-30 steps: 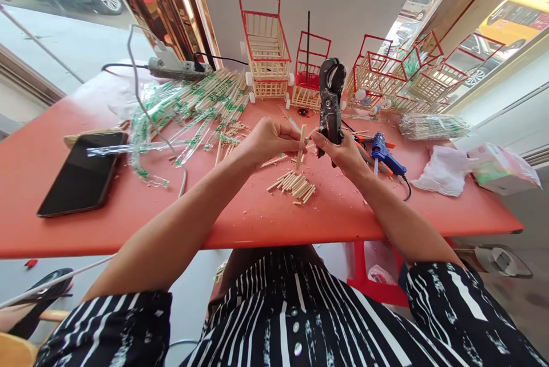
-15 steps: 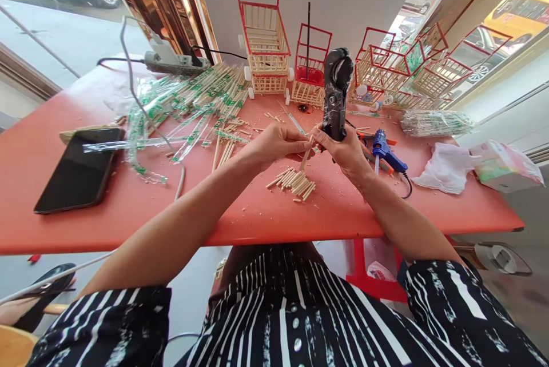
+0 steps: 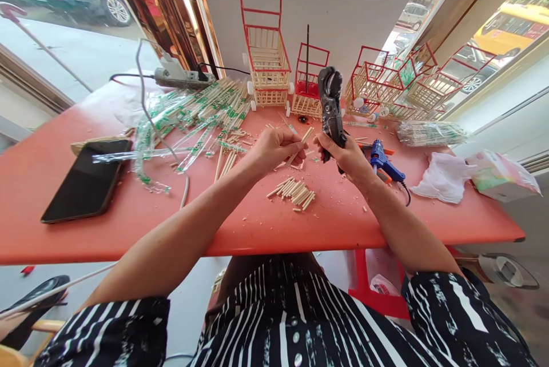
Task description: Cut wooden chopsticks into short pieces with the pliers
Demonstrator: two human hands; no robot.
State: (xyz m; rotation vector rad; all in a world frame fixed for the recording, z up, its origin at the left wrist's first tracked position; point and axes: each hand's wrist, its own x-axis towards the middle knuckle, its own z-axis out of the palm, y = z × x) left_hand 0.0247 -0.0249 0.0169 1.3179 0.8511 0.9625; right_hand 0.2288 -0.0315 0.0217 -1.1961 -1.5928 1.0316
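My left hand is closed around a thin wooden stick, whose pale end sticks out past the fingertips. My right hand grips the handles of a black hand cutter, its curved head pointing up and away from me. A small gap separates the two hands. On the table just below them lies a little pile of short cut stick pieces. Longer bare sticks lie left of my left hand, partly behind my forearm. A blue glue gun rests right of my right hand.
Plastic-wrapped chopsticks spread across the back left, beside a power strip and a black phone. Miniature stick-built carts with red handles line the wall. White tissue and a tissue pack occupy the right of the red table.
My hands have drawn apart; before, both met at the stick. The stick now sits in my left hand alone, and the cutter has tipped slightly left. The view has shifted a little.
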